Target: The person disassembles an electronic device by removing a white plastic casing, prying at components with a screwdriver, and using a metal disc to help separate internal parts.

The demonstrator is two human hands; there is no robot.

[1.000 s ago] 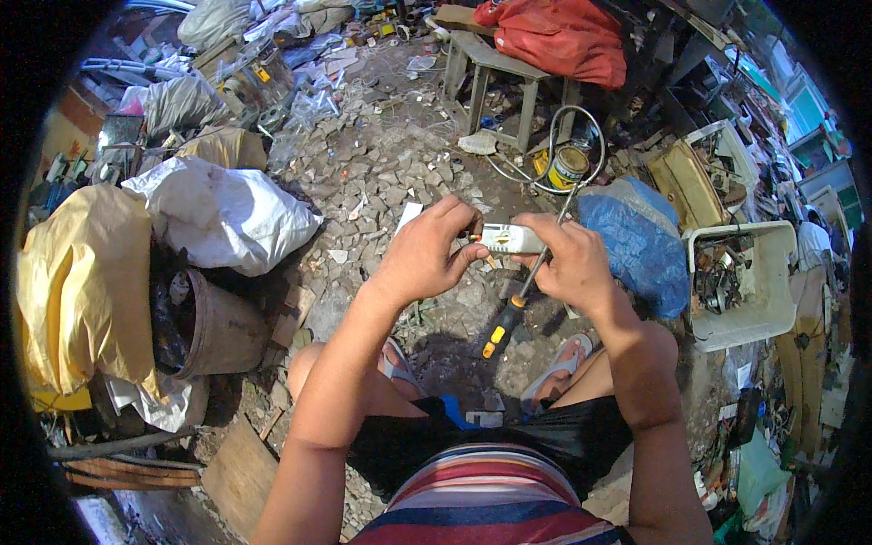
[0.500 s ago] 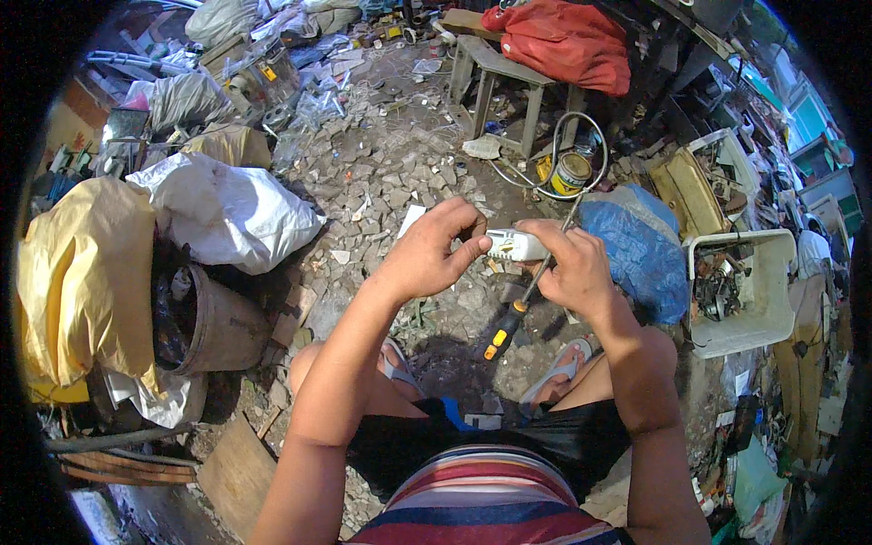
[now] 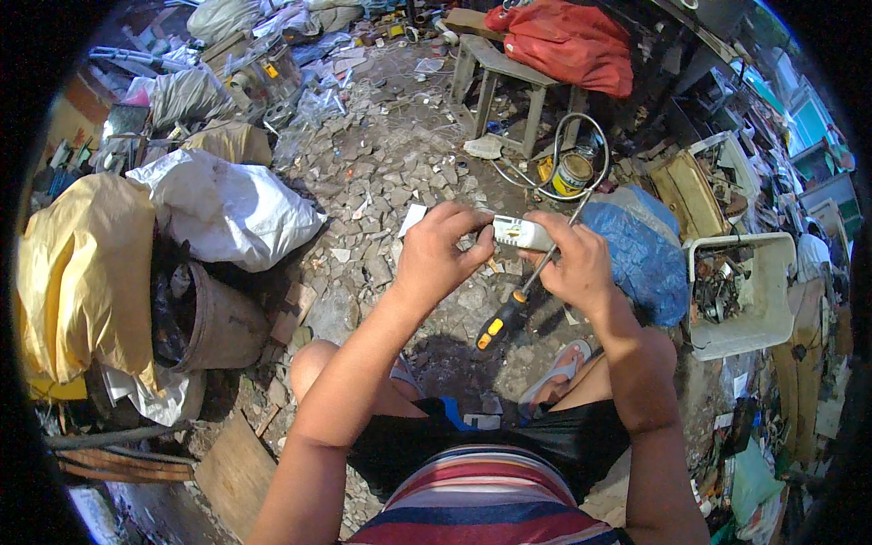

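Between my hands, above the rubble floor, is a small white plastic casing [image 3: 520, 233] with slots and a dark opening in its face. My right hand [image 3: 579, 263] is closed around its right end. The same hand also keeps hold of a long screwdriver [image 3: 501, 321], whose black and yellow handle slants down to the left and whose shaft runs up past the fingers. My left hand [image 3: 441, 250] is closed, with thumb and fingertips pinching at the casing's left end. Whether a smaller part lies between those fingertips is hidden.
White [image 3: 227, 211] and yellow sacks [image 3: 89, 277] and a bucket [image 3: 222, 320] stand at left. To the right are a blue bag [image 3: 634, 259] and a pale bin [image 3: 752, 341] of metal parts. Farther off, a wooden stool [image 3: 509, 80] bears a red sack [image 3: 572, 45] near a paint can [image 3: 573, 173].
The casing has tilted, showing more of its slotted face. My left fingertips have shifted right and up along with it. The screwdriver handle has swung slightly up and left.
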